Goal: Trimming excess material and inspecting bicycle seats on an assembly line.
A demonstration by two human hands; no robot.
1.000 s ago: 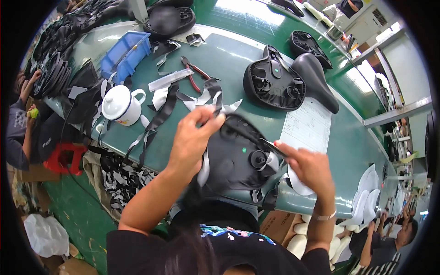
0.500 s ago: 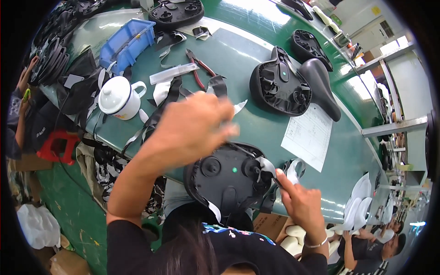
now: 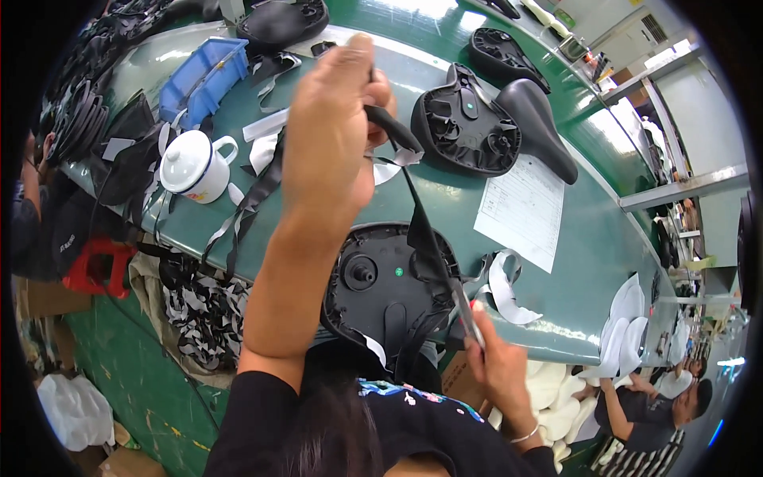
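Note:
An upturned black saddle [image 3: 373, 280] lies at the table's near edge, its plastic underside facing up. My left hand [image 3: 334, 135] is raised high above it, shut on the top end of a black strip of cover material [image 3: 420, 226] that stretches taut down to the saddle's right side. My right hand [image 3: 501, 367] is at the saddle's near right edge, gripping a slim metal cutting tool [image 3: 465, 312] whose tip meets the foot of the strip. Whether it is a knife or scissors I cannot tell.
On the green table [image 3: 588, 238] stand a white lidded mug [image 3: 193, 164], a blue bin [image 3: 203, 75], two more saddles [image 3: 469, 127], a paper sheet [image 3: 520, 208], black straps [image 3: 250, 203] and white offcuts [image 3: 509, 288]. A red stool [image 3: 95, 266] stands left; another person [image 3: 664, 405] sits lower right.
My left hand has risen from the saddle, drawing the black strip up taut. My right hand has dropped from the saddle's right side to its near right edge with the tool.

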